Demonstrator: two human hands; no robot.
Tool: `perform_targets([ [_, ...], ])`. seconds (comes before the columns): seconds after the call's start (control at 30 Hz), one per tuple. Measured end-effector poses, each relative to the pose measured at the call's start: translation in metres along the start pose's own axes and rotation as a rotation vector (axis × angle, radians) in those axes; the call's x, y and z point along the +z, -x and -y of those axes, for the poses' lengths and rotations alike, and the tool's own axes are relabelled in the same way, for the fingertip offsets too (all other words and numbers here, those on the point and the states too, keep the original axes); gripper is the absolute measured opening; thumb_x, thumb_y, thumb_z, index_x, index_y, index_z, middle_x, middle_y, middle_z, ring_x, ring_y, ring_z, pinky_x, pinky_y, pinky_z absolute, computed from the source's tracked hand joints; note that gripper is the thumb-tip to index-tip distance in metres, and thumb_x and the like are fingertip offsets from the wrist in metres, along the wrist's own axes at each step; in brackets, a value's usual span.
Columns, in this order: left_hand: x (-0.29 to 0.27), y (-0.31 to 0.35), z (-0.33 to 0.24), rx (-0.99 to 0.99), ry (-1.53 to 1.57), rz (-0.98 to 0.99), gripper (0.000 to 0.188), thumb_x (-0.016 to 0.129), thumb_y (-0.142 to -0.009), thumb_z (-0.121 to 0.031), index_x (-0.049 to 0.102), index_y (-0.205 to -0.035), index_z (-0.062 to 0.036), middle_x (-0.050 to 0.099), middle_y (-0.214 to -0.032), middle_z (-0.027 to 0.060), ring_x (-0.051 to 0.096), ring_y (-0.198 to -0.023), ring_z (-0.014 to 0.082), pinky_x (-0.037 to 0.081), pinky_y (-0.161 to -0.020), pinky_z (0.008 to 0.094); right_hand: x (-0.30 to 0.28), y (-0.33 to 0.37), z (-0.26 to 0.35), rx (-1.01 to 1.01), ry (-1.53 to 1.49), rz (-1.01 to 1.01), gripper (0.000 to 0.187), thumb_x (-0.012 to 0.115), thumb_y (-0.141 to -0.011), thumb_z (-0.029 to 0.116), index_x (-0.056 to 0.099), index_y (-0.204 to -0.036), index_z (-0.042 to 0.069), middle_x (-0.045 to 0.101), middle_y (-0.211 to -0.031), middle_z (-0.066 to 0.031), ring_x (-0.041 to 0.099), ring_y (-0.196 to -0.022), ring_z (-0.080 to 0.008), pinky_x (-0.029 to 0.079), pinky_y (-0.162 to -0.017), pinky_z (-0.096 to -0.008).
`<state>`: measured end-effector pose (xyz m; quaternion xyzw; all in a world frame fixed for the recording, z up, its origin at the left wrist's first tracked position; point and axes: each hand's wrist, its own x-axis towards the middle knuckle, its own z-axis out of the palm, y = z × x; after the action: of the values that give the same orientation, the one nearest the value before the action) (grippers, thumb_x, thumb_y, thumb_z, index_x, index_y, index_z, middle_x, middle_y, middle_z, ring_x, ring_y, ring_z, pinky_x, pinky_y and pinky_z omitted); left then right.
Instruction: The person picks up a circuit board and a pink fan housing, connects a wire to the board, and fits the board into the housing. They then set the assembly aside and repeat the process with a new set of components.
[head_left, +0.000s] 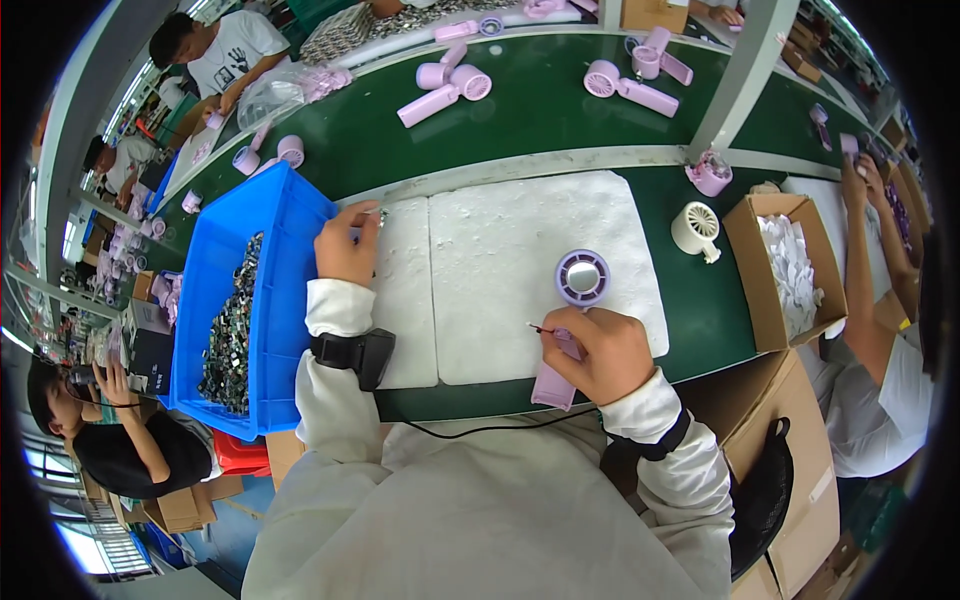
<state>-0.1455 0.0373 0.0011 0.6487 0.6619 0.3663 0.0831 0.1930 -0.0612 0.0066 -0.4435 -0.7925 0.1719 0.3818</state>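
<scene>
On the white foam mat lies a small handheld fan with a purple ring head and a pink-purple handle. Over that handle is my right hand, its fingers pinching a thin dark wire-like piece with a pale tip. Whether this hand also grips the handle is hidden. My left hand is at the mat's left edge, beside the blue bin. Its thumb and forefinger are pinched together at a tiny shiny item, too small to name.
The blue bin holds many small dark and silvery parts. To the right stand a cream fan head, a pink cup-shaped part and a cardboard box of white pieces. Beyond a rail, pink fans lie on the green belt. Other people work nearby.
</scene>
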Motion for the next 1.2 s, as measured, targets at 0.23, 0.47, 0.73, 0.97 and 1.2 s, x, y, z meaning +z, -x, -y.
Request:
perform_targets([
  [0.23, -0.004, -0.004, 0.011, -0.137, 0.528, -0.057, 0.021, 0.069, -0.096, -0.012, 0.072, -0.112, 0.0009, 0.072, -0.086, 0.0055, 0.064, -0.082, 0.0100, 0.049, -0.076, 0.0238, 0.006, 0.001, 0.003, -0.078, -0.024, 0.018, 0.013, 0.075, -0.083, 0.011, 0.067, -0.094, 0.010, 0.060, -0.061, -0.0060, 0.061, -0.055, -0.0247, 0.048, -0.050, -0.0370],
  [0.47, -0.007, 0.001, 0.020, -0.240, 0.480, -0.098, 0.022, 0.068, -0.098, -0.009, 0.070, -0.116, 0.0026, 0.072, -0.102, 0.0047, 0.065, -0.092, 0.0099, 0.050, -0.083, 0.0221, 0.012, 0.003, 0.016, -0.077, -0.046, 0.077, 0.012, 0.075, -0.085, 0.010, 0.068, -0.093, 0.009, 0.063, -0.064, -0.0065, 0.061, -0.055, -0.0260, 0.049, -0.051, -0.0377],
  [0.73, -0.010, 0.005, 0.005, -0.174, 0.444, -0.177, 0.021, 0.067, -0.097, -0.007, 0.069, -0.115, 0.0033, 0.074, -0.096, 0.0059, 0.066, -0.086, 0.0097, 0.051, -0.077, 0.0242, 0.015, -0.004, 0.026, -0.091, -0.061, 0.120, 0.011, 0.076, -0.084, 0.009, 0.068, -0.092, 0.008, 0.064, -0.065, -0.0078, 0.059, -0.051, -0.0255, 0.046, -0.049, -0.0371],
  [0.97, -0.012, 0.023, -0.049, -0.034, 0.508, -0.176, 0.021, 0.068, -0.095, -0.005, 0.069, -0.115, 0.0010, 0.074, -0.092, 0.0072, 0.068, -0.084, 0.0116, 0.054, -0.078, 0.0272, 0.007, 0.002, 0.022, 0.023, -0.057, 0.195, 0.012, 0.076, -0.084, 0.006, 0.069, -0.093, 0.006, 0.060, -0.063, -0.0090, 0.054, -0.047, -0.0203, 0.040, -0.047, -0.0331],
  [1.2, -0.006, 0.064, -0.097, 0.137, 0.697, 0.031, 0.024, 0.069, -0.095, -0.004, 0.068, -0.119, -0.0023, 0.073, -0.092, 0.0083, 0.069, -0.081, 0.0115, 0.054, -0.075, 0.0287, 0.002, 0.009, 0.019, 0.068, -0.053, 0.231, 0.013, 0.077, -0.082, 0.007, 0.070, -0.093, 0.007, 0.062, -0.067, -0.0081, 0.053, -0.047, -0.0213, 0.040, -0.047, -0.0337],
])
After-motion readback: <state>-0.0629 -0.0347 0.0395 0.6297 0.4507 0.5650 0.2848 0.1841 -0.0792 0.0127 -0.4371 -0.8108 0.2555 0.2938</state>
